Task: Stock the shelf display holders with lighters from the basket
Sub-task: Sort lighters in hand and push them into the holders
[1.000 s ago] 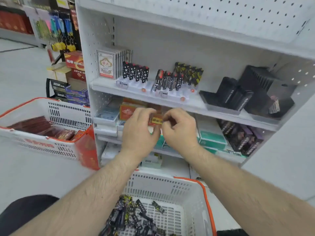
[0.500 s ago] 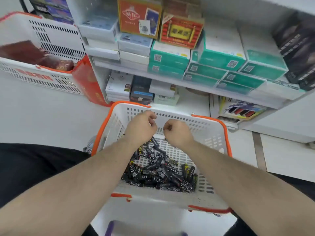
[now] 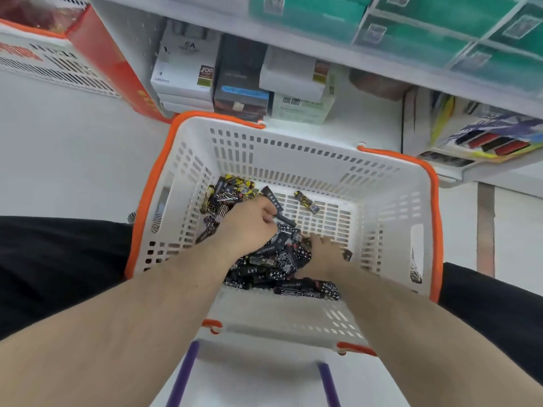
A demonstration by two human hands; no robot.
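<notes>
Curled around a dark lighter (image 3: 279,211), the left hand (image 3: 246,227) has a closed grip inside the basket (image 3: 293,142). Beside it, the right hand (image 3: 321,255) digs into the lighters (image 3: 270,265); whether it grasps any, I cannot tell.

Baskets: two. One white with orange rim (image 3: 435,207) in front, a second (image 3: 58,69) at upper left.
Hands: two, both inside the near basket, left (image 3: 246,227) and right (image 3: 323,254).
Lighters (image 3: 273,259): a heap, far too many and too overlapped to count; one (image 3: 307,201) lies apart on the basket floor.
Purple bars: two, left (image 3: 182,374) and right (image 3: 329,383).
Green boxes (image 3: 411,33) on the shelf: at least four, blurred.
Red box (image 3: 117,63): one.
</notes>
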